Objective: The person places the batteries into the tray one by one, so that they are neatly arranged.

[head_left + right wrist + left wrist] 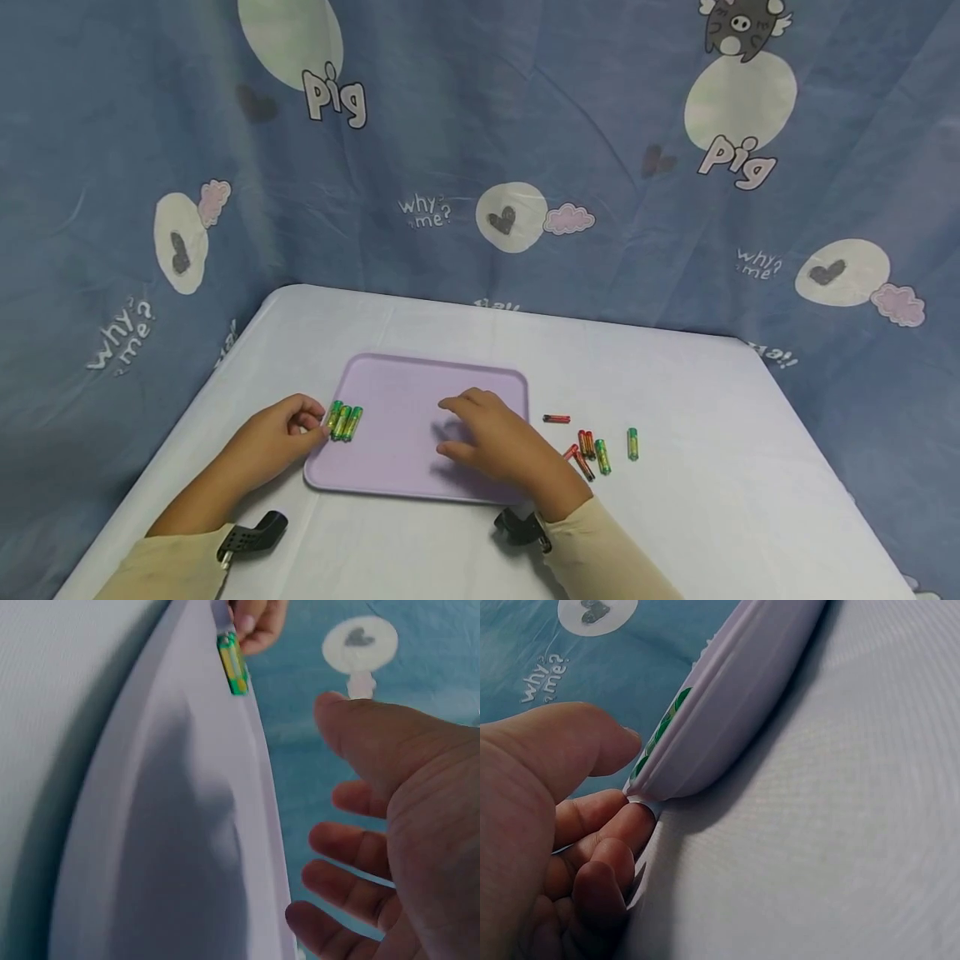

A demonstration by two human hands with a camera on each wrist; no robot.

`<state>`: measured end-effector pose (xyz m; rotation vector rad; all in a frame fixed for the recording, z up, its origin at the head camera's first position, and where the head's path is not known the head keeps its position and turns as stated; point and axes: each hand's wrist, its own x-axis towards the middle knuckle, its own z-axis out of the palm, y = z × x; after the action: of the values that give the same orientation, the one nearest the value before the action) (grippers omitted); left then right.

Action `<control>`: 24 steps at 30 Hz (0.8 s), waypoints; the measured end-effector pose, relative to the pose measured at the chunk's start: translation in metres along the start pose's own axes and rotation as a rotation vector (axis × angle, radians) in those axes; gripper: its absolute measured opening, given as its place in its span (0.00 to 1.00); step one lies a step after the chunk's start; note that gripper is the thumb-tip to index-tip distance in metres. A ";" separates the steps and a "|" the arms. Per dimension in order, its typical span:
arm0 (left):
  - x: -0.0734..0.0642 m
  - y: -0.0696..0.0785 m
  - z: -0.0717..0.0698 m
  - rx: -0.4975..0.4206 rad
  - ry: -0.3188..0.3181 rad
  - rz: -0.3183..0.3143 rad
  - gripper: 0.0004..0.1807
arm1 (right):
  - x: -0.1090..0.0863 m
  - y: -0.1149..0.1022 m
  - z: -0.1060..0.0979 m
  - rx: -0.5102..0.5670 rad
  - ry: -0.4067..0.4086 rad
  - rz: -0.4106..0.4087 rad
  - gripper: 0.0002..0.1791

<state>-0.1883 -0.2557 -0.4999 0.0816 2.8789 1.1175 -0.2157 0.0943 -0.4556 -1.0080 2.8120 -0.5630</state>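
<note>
On a light purple tray (pixel 405 383), three green-and-yellow batteries (pixel 346 423) lie side by side at the left edge. My left hand (pixel 279 433) is at that edge beside them, its fingers loosely bent. In the left wrist view the fingertips of this hand (pixel 577 825) are at the tray's rim (pixel 727 697), the thumb near a green battery (pixel 660 735); whether they touch is hard to tell. Over the right half of the tray hovers my right hand (pixel 491 437), fingers spread and holding nothing. The right wrist view shows that hand (pixel 405 817) with its fingers apart.
Right of the tray, several thin red batteries (pixel 587 444) lie on the white table (pixel 712 500), one red battery (pixel 557 418) apart from them. Two green batteries lie there too, one near the red ones (pixel 603 457), another green battery (pixel 633 444) farther right. A patterned blue curtain (pixel 420 142) hangs behind.
</note>
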 end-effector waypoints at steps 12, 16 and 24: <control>0.001 -0.002 0.001 0.001 -0.001 0.007 0.18 | -0.027 0.038 -0.016 0.097 0.114 0.114 0.32; 0.000 -0.001 0.000 0.000 -0.007 0.003 0.18 | -0.036 0.051 -0.020 0.097 0.141 0.169 0.32; 0.000 0.000 0.000 -0.004 0.003 0.005 0.18 | -0.058 0.072 -0.025 0.109 0.197 0.230 0.32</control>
<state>-0.1883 -0.2555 -0.4995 0.0873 2.8805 1.1242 -0.2188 0.1896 -0.4613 -0.6288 2.9710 -0.8151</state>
